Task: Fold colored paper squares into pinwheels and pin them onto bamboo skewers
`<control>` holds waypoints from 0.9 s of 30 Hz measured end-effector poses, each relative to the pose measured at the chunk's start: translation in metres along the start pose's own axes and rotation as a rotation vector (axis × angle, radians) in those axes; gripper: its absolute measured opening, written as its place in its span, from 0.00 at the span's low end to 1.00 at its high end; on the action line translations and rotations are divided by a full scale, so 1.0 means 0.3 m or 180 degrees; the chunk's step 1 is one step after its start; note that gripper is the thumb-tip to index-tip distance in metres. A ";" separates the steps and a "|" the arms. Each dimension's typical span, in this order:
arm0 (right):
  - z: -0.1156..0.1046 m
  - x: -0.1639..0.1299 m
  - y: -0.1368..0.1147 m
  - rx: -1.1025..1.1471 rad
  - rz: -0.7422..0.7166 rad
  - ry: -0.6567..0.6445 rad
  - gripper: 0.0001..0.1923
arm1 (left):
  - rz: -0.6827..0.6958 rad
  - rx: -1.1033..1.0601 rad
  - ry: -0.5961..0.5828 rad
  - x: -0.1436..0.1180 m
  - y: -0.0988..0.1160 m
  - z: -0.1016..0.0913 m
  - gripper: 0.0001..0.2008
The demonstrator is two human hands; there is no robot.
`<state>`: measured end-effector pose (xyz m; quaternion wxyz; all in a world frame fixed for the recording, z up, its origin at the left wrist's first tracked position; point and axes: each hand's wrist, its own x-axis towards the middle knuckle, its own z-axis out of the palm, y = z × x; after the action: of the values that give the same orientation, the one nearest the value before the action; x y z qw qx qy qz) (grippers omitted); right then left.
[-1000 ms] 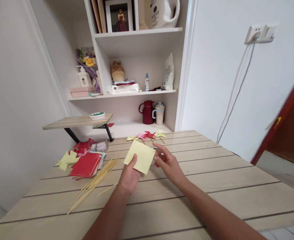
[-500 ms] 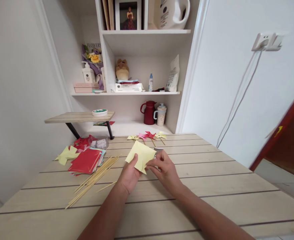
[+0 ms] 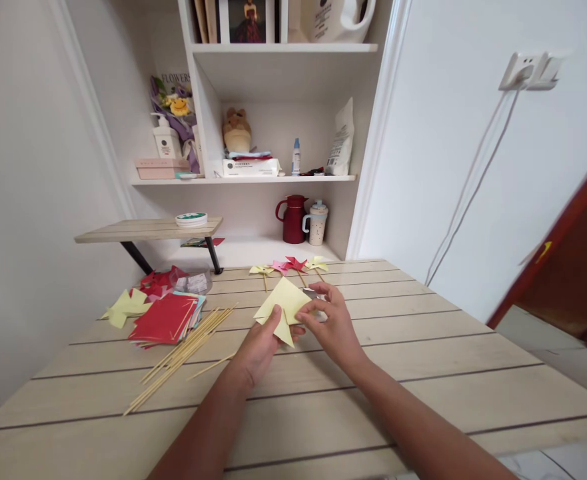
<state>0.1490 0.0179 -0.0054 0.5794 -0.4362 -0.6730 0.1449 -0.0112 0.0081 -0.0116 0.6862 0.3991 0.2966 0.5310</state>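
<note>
Yellow paper (image 3: 284, 308) held just above counter (image 3: 423, 373), mid-fold. Left hand (image 3: 260, 343) fingers pinch lower corner; right hand (image 3: 330, 323) fingers grip right edge. Tip: align corners before creasing, keep flap flat. Sticks (image 3: 183, 357) and red paper (image 3: 166, 319) nearby, left.

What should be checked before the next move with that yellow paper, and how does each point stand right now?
1. Yellow paper gripped by left hand: ok.
2. Right hand pinching the paper's right edge: ok.
3. Small metal object by the right hand's fingers: cannot tell what it is.
4. Wooden sticks on the table, beside the left hand: ok.
5. Red paper stack apart from both hands: ok.
</note>
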 end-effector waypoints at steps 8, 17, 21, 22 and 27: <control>-0.006 0.006 -0.004 0.0229 0.0030 -0.0129 0.06 | 0.0233 0.0066 -0.0082 -0.013 0.010 0.016 0.18; -0.006 0.010 0.000 0.0351 0.0107 -0.0265 0.06 | 0.0321 0.0278 0.0170 -0.013 0.002 0.017 0.15; -0.007 0.009 -0.009 0.0375 0.0204 -0.0300 0.06 | 0.0358 0.0403 0.0277 -0.011 -0.001 0.017 0.12; -0.008 0.008 -0.012 0.0374 0.0247 -0.0307 0.06 | 0.0358 0.0431 0.0283 -0.011 -0.002 0.017 0.12; -0.011 0.008 -0.016 0.0408 0.0347 -0.0308 0.07 | 0.0446 0.0542 0.0287 -0.012 -0.003 0.017 0.11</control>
<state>0.1500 0.0159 0.0006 0.5642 -0.4267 -0.6648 0.2398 -0.0075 0.0032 -0.0099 0.5970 0.4514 0.3425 0.5679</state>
